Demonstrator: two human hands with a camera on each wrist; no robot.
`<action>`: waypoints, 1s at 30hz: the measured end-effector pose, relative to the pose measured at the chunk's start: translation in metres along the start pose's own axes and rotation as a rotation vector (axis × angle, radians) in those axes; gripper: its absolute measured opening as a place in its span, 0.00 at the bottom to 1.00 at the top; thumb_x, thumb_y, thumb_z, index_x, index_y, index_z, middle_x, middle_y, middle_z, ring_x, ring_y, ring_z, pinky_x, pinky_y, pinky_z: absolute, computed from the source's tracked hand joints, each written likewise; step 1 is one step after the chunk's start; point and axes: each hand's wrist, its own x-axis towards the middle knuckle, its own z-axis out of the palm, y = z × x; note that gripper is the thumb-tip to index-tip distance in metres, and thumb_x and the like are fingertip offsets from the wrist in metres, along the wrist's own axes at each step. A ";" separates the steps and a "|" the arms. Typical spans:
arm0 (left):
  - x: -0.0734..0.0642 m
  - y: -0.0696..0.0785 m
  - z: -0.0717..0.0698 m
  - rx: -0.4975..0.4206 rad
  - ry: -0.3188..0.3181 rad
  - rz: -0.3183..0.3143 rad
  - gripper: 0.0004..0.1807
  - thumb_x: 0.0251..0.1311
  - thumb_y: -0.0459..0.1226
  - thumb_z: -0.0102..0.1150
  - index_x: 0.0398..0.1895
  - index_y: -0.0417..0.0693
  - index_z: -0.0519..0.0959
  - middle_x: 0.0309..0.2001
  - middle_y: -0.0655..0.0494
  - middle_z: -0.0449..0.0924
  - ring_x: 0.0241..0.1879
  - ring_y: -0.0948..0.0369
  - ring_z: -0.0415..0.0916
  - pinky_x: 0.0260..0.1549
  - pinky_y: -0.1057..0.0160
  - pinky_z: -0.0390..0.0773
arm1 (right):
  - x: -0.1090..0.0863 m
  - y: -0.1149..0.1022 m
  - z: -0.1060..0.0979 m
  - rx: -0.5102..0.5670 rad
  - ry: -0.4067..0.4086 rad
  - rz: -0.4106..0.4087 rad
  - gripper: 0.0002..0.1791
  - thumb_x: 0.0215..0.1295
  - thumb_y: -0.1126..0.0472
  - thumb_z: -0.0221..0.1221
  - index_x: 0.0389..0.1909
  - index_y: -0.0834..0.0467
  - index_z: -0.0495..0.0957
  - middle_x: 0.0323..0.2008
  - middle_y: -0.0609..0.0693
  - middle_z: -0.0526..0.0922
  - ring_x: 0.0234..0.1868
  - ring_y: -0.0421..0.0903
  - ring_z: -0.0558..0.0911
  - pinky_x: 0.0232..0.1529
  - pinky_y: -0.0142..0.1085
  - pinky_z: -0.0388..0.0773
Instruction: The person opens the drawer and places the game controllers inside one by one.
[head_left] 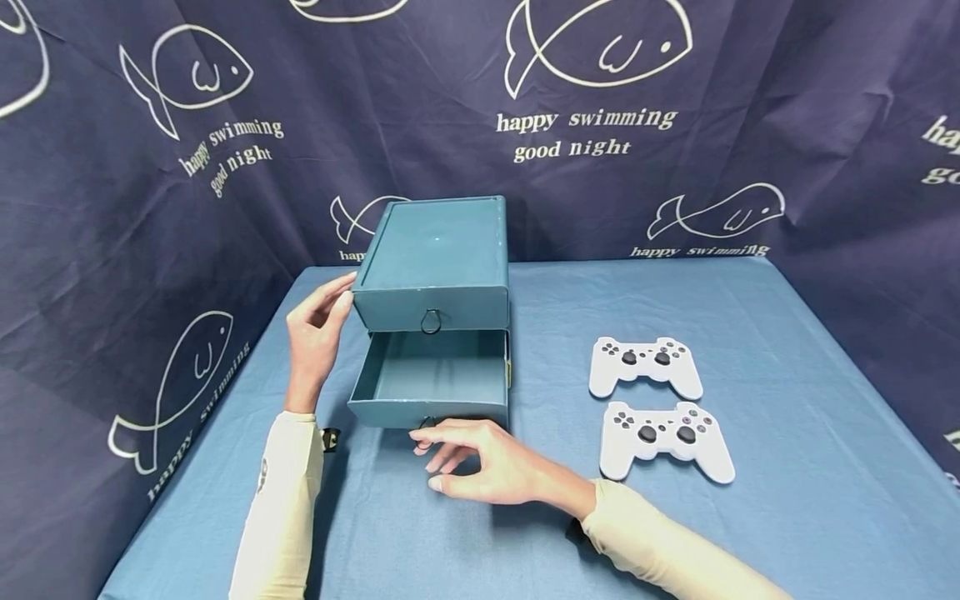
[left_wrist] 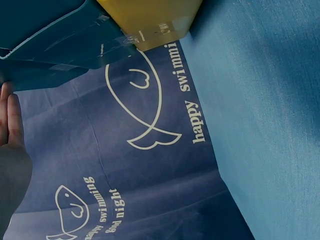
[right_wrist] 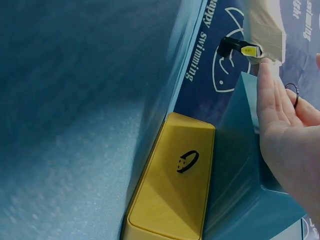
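A teal drawer box [head_left: 435, 242] stands at the table's back, its upper drawer front [head_left: 393, 310] closed. Below that, a teal drawer [head_left: 427, 412] is pulled out, showing a bare floor. My left hand [head_left: 315, 333] rests its fingertips against the box's upper left side, thumb near the front corner. In front of the pulled-out drawer is my right hand [head_left: 491, 462], its fingers loosely extended at the ring pull and its thumb apart from them. The right wrist view shows a yellow drawer front [right_wrist: 172, 185] with a black ring pull [right_wrist: 189, 162] beneath the teal drawer.
Two white game controllers [head_left: 645, 368] [head_left: 667, 442] lie one in front of the other to the right. A blue cloth [head_left: 555, 308] covers the table. Dark blue fabric [head_left: 450, 100] with fish prints hangs behind and at the sides.
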 end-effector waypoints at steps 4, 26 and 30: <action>0.001 -0.001 0.000 0.003 -0.007 0.014 0.15 0.70 0.26 0.59 0.58 0.31 0.83 0.53 0.49 0.86 0.51 0.62 0.84 0.47 0.67 0.77 | -0.001 -0.001 0.001 -0.022 -0.005 -0.008 0.29 0.67 0.70 0.64 0.69 0.65 0.73 0.55 0.56 0.83 0.48 0.43 0.87 0.49 0.37 0.83; 0.001 -0.001 0.000 0.019 -0.015 0.014 0.16 0.70 0.25 0.59 0.58 0.30 0.82 0.53 0.55 0.86 0.52 0.62 0.84 0.49 0.67 0.77 | -0.006 -0.004 0.002 -0.015 -0.023 0.007 0.29 0.66 0.71 0.65 0.69 0.62 0.75 0.56 0.54 0.82 0.48 0.50 0.87 0.50 0.37 0.83; 0.000 -0.001 0.000 0.017 -0.010 0.011 0.16 0.70 0.24 0.58 0.58 0.30 0.82 0.53 0.53 0.86 0.51 0.63 0.84 0.48 0.68 0.77 | -0.008 -0.004 0.002 -0.021 -0.031 -0.001 0.29 0.67 0.70 0.65 0.69 0.62 0.74 0.57 0.53 0.81 0.48 0.52 0.87 0.50 0.37 0.83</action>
